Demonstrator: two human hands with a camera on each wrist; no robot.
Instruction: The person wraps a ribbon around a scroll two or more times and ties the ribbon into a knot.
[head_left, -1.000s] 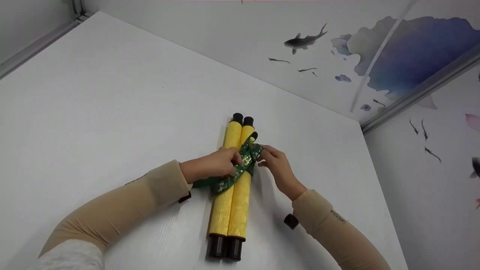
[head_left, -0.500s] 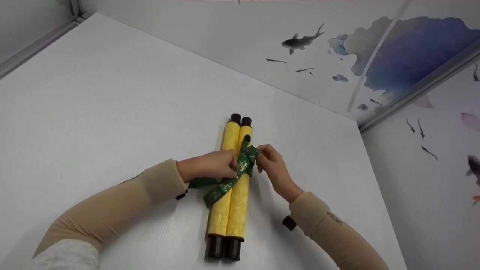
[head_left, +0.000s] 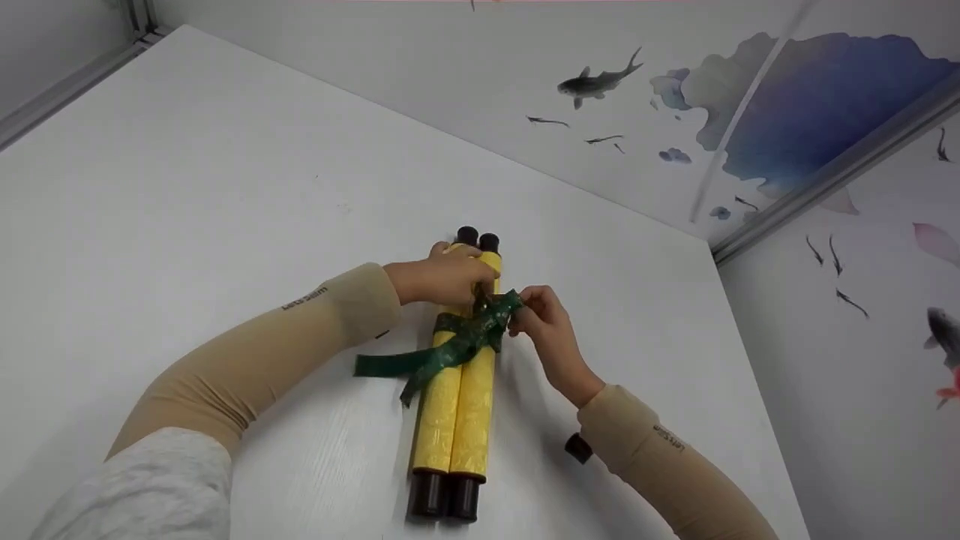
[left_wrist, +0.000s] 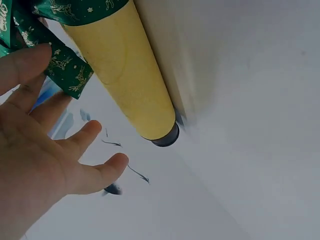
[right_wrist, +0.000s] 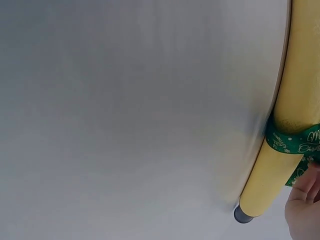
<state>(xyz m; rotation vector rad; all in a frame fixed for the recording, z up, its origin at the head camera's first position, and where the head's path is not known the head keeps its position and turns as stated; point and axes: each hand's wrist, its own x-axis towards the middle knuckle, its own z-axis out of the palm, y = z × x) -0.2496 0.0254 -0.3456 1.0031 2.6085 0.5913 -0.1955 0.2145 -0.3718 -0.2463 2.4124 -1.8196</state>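
Two yellow scrolls [head_left: 435,439] with dark end knobs lie side by side on the white table. A green ribbon [head_left: 390,365] with gold print goes round their middle, and two loose tails hang to the left. My left hand [head_left: 446,277] lies over the scrolls' upper part. In the left wrist view, its thumb and forefinger hold a ribbon tail [left_wrist: 70,75], while the other fingers are spread; the exact grip is partly hidden. Just right of the scrolls, my right hand [head_left: 551,322] pinches another part of the ribbon. In the right wrist view, the ribbon band [right_wrist: 290,142] wraps the scroll.
The white tabletop [head_left: 262,150] stretches around the scrolls. Behind it and to the right stand white walls with painted fish [head_left: 598,81] and a blue-purple shape [head_left: 817,112]. A small dark camera [head_left: 579,448] sits at the right wrist.
My left hand has let go of the ribbon at the scrolls' middle and moved up and away over their upper part, uncovering the left tail. The right hand stays almost in place, pinching ribbon.
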